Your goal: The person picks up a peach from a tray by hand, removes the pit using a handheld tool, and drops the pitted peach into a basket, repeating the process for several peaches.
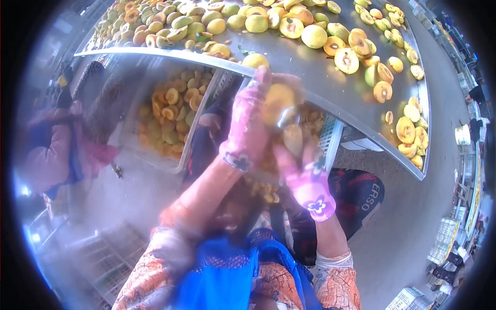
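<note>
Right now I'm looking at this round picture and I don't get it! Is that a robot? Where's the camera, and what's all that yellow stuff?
There's no robot here, just a person working with two hands in pink gloves. The camera sits on their head and looks down, so you see almost what they see. Its lens makes the picture look round and bendy.

The left hand holds a yellow fruit. The right hand seems to hold a small tool with a pale handle, but that spot is blurry.

The yellow stuff is more fruit! On the metal table, some is whole and some is cut open. Below it, a crate holds lots of pieces.
</note>
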